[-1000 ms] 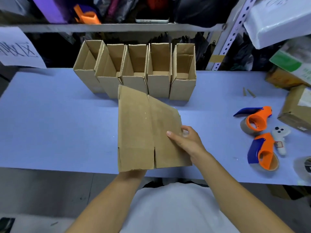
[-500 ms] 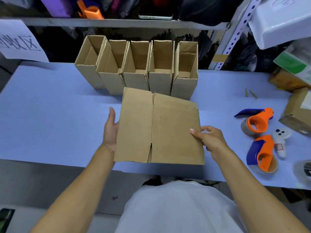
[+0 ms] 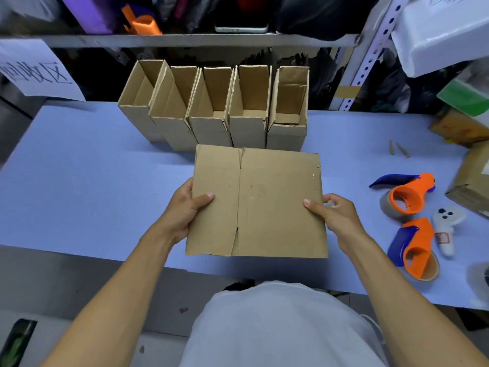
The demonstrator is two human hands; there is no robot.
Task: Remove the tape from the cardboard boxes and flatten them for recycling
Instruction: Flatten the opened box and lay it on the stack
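Note:
A flattened brown cardboard box [image 3: 267, 205] lies level just above the blue table [image 3: 79, 186], near its front edge. My left hand [image 3: 185, 210] grips its left edge with the thumb on top. My right hand [image 3: 336, 218] grips its right edge the same way, and something small and clear shows between its fingers. Behind the flat box, several open cardboard boxes [image 3: 214, 109] stand in a tight row at the back of the table.
Two orange-and-blue tape dispensers [image 3: 404, 197] [image 3: 418, 250] and a white controller [image 3: 447, 229] lie at the right. Sealed boxes [image 3: 473, 178] sit at the far right edge. A metal shelf [image 3: 185, 39] with clutter runs behind; a paper sign [image 3: 37, 70] hangs at the left.
The flattened box was tilted up on edge and has been turned level. My left hand came from under it to grip its left edge. My right hand stayed on the right edge.

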